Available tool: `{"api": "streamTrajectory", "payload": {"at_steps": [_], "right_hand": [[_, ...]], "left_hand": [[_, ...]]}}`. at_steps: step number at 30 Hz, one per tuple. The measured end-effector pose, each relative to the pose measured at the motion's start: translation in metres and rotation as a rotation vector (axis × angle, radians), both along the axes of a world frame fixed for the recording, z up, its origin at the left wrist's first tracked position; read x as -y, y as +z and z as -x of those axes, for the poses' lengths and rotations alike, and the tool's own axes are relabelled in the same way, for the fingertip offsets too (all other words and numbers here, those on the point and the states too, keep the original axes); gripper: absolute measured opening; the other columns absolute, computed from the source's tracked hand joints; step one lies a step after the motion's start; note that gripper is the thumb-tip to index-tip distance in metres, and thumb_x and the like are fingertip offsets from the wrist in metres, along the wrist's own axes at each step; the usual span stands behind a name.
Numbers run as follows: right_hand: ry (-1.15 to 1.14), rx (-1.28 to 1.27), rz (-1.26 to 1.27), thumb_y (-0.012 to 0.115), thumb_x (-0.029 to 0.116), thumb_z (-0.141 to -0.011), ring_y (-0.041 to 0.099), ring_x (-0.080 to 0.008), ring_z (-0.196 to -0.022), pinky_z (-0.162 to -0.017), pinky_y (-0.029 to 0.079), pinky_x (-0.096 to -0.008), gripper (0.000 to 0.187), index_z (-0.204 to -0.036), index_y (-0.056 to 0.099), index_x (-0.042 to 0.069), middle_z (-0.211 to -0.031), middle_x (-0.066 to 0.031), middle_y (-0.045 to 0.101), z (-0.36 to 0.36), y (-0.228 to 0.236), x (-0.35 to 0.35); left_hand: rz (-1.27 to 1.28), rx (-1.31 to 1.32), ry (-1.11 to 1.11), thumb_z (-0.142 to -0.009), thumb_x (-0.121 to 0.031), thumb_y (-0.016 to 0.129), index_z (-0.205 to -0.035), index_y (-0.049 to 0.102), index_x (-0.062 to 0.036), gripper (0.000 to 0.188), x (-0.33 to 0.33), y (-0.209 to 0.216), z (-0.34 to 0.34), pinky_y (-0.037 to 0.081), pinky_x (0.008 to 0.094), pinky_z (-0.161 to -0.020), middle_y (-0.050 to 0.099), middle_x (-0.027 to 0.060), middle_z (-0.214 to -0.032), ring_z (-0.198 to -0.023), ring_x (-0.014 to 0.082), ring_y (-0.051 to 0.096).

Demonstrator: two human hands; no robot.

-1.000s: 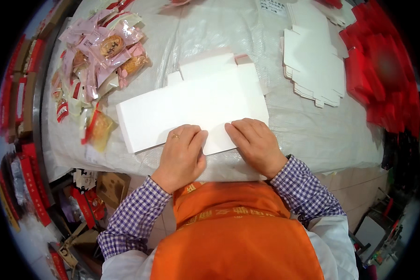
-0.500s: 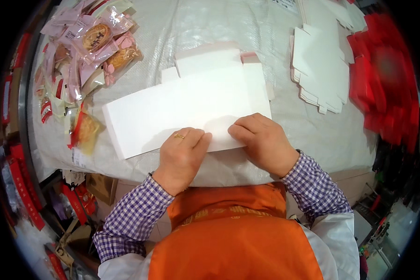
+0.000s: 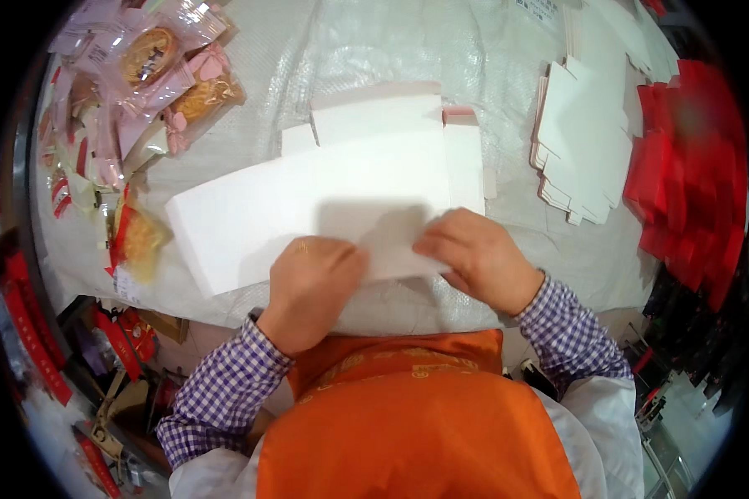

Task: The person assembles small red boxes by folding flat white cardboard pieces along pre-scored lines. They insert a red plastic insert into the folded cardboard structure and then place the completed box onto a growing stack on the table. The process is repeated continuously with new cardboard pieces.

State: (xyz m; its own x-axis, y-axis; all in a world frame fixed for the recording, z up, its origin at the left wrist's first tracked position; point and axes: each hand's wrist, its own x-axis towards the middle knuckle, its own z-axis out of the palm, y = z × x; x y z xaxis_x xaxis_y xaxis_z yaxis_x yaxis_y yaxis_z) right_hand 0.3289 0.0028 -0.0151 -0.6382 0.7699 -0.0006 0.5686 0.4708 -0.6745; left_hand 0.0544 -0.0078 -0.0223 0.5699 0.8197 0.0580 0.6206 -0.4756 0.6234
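Observation:
A white cardboard box blank [image 3: 374, 170] lies unfolded in front of me, its small flaps pointing away and to the right. Along its near edge, a shaded flap [image 3: 387, 249] is tilted up between my hands. My left hand [image 3: 312, 287], slightly blurred and wearing a ring, is closed with its fingertips at the left end of that flap. My right hand [image 3: 478, 258] pinches the flap's right end between thumb and fingers.
Several wrapped pastries [image 3: 150, 58] are heaped at the far left, with a yellow packet [image 3: 137, 241] nearer me. On the right lie stacked white box blanks [image 3: 587, 137] beside red folded pieces [image 3: 691, 175]. A white woven sheet [image 3: 258, 66] covers the table.
The near flap has risen off the level and now throws a shadow over the blank. My hands have moved slightly apart, and the whole view has shifted a little.

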Motion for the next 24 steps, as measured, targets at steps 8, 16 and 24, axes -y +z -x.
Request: {"api": "streamTrajectory", "payload": {"at_steps": [8,16,24], "right_hand": [[-0.057,0.042,-0.162,0.07,0.004,-0.074,0.063,-0.0276,-0.093,-0.079,0.053,-0.0381,0.035,-0.109,0.068,0.001,-0.104,-0.0093,0.063,-0.016,-0.013,0.034],[-0.095,0.033,-0.13,0.071,0.006,-0.074,0.063,-0.0286,-0.094,-0.08,0.053,-0.0387,0.031,-0.105,0.07,-0.001,-0.106,-0.0114,0.063,-0.01,-0.012,0.031],[-0.067,-0.047,-0.097,0.072,0.01,-0.066,0.062,-0.03,-0.091,-0.074,0.052,-0.0385,0.037,-0.102,0.07,-0.001,-0.104,-0.0126,0.061,-0.011,-0.016,0.023]], "left_hand": [[-0.211,-0.053,-0.082,-0.082,-0.003,0.072,-0.098,0.072,-0.002,0.016,0.015,-0.001,0.001,0.056,0.0367,-0.082,0.064,0.0051,-0.097,-0.093,0.0213,0.064],[-0.084,-0.076,-0.097,-0.083,-0.003,0.069,-0.106,0.071,0.0006,0.024,0.014,0.001,-0.011,0.056,0.0358,-0.082,0.064,0.0069,-0.104,-0.095,0.0214,0.065],[-0.034,-0.012,-0.044,-0.082,-0.005,0.069,-0.109,0.071,-0.0005,0.028,0.014,0.0,-0.019,0.057,0.0345,-0.078,0.067,0.007,-0.1,-0.09,0.0221,0.067]]}}
